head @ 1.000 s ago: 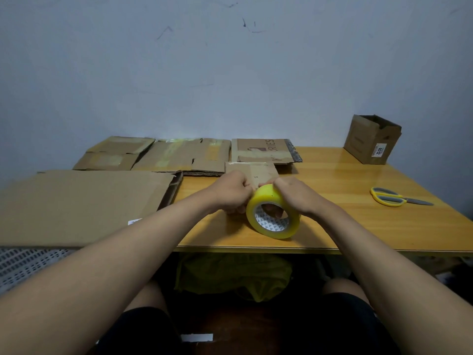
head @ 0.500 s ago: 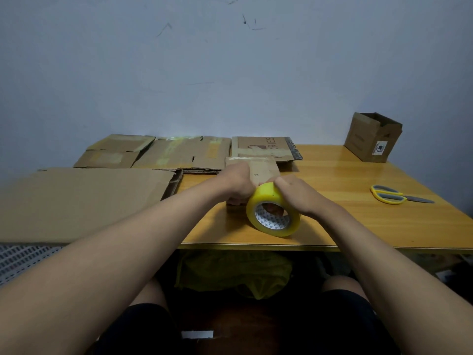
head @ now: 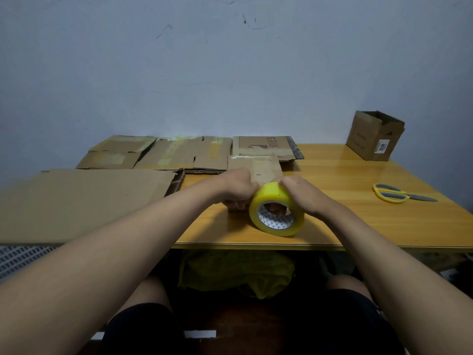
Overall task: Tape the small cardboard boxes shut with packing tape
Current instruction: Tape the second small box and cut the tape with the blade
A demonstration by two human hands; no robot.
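Small box: a small cardboard box (head: 256,168) lies on the desk (head: 345,213) straight ahead of the person, its flat top facing up, its near end hidden behind both hands
Tape roll: the yellow packing tape roll (head: 277,209) stands on edge, open core facing the camera, touching or just in front of the box's near side
Left hand: the left hand (head: 236,187) is clenched at the box's near left corner, fingers curled under; whether it pins the tape end or only the cardboard cannot be told
Right hand: the right hand (head: 298,190) grasps the roll over its top, with fingertips showing inside the core
Key relation: the box runs away from the hands toward the wall, so the tape would have to travel along that line, from the near edge to the far edge; the right hand is the one on the roll, the left is nearer the anchor point
Judged step: probably starting a strip at the near end; no tape across the top can be made out for certain
Cutting tool: yellow-handled scissors (head: 399,196) lie well apart on the right, nearer the right hand
Other cardboard: flattened sheets (head: 84,201) lie left and behind; an open box (head: 375,135) sits at the far right corner
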